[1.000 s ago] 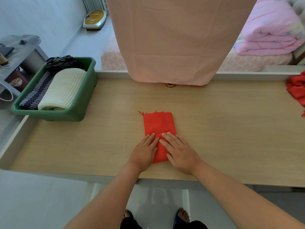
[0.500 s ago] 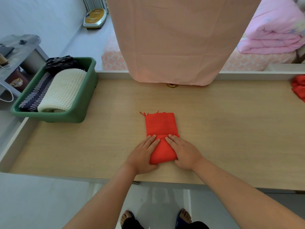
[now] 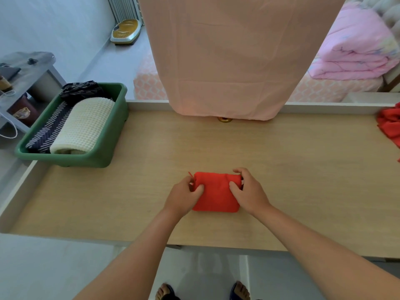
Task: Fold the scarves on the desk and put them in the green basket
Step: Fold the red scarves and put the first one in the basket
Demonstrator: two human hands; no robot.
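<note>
Red scarf (image 3: 216,194) lies folded into a compact bundle on the desk (image 3: 281,169), well to the right of the green basket (image 3: 112,135) and nearer the front edge. Left hand (image 3: 184,198) grips the bundle's left end, thumb on top, fingers curled round the edge. Right hand (image 3: 249,193) grips the right end likewise. Both forearms reach in from the near edge, converging on the scarf. The basket holds a cream roll (image 3: 84,128) and two dark scarves.
</note>
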